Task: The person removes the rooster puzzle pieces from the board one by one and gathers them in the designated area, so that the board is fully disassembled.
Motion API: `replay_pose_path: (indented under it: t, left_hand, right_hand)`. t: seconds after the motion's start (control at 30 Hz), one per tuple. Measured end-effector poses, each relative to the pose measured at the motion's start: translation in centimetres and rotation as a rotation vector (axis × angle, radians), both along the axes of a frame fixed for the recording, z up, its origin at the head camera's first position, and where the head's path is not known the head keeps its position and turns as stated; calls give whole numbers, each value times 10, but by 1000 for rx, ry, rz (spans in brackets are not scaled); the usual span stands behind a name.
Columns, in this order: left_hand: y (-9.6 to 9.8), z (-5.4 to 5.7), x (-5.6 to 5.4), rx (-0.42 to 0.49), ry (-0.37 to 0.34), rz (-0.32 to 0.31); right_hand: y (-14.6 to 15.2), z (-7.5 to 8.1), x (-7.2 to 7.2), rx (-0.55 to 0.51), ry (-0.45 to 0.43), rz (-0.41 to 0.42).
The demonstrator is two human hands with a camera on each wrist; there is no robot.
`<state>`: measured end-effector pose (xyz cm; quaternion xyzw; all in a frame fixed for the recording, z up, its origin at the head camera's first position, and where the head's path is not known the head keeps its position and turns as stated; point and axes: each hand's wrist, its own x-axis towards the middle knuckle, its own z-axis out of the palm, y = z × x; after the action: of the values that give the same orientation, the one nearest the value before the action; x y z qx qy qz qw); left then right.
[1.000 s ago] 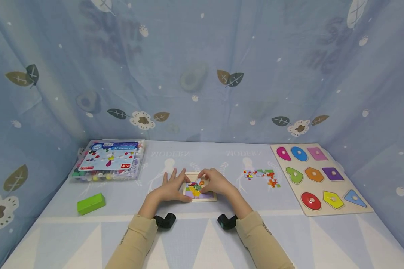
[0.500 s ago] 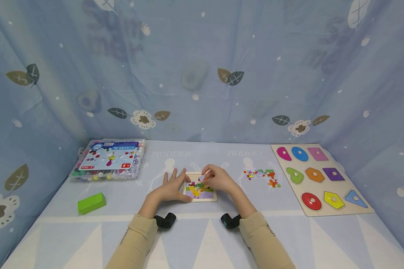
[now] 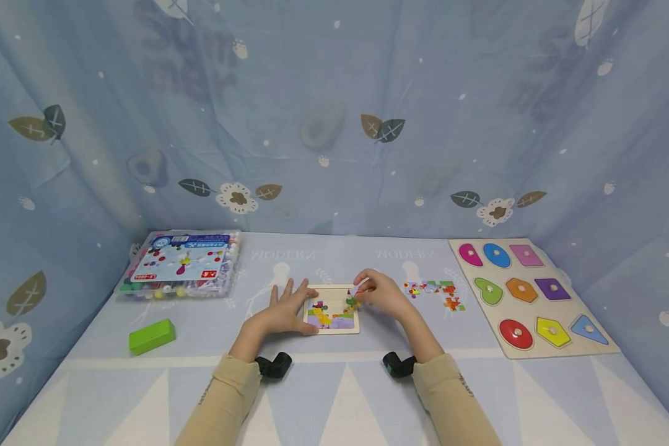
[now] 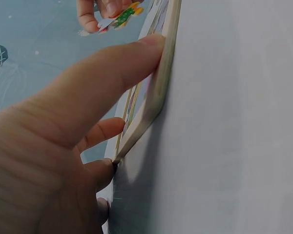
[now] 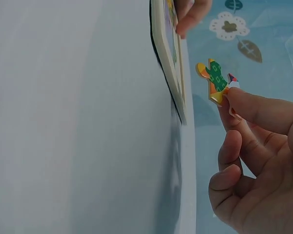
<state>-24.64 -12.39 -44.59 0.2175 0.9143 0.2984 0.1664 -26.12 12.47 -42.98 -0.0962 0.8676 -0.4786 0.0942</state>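
My left hand rests with spread fingers on the left side of a small wooden jigsaw tray. In the left wrist view its thumb lies straight against the tray's near edge. Joined pieces with a yellow figure fill the lower part of the tray; bare wood shows above them. My right hand pinches a jigsaw piece between thumb and index finger, over the tray's right side. The piece is green, orange and yellow, with a white and red part near the fingertips. The other right fingers are curled.
Loose jigsaw pieces lie right of the tray. Further right is a wooden shape board with knobbed shapes. At left are a clear box of coloured parts and a green block. A blue curtain hangs behind.
My right hand has moved right from the middle of the tray, lifting the pinched piece away and exposing bare wood. My left hand has stayed in place on the tray.
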Motion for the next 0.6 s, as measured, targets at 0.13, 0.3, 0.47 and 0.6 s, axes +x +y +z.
replay_pose_path:
  t: [0.13,0.3,0.47,0.6]
  left_hand:
    - [0,1,0,1,4,-4]
    - [1,1,0,3,4,-2]
    - [0,-1,-1,1,2,-2]
    - [-1,-1,-1,5,3,-2]
  right_hand:
    - [10,-1,0,5,-15,-22]
    - [21,1,1,11,-24,-51]
    - [36,2,6,26,-21,-77]
    - [48,3,9,43,-14,-104]
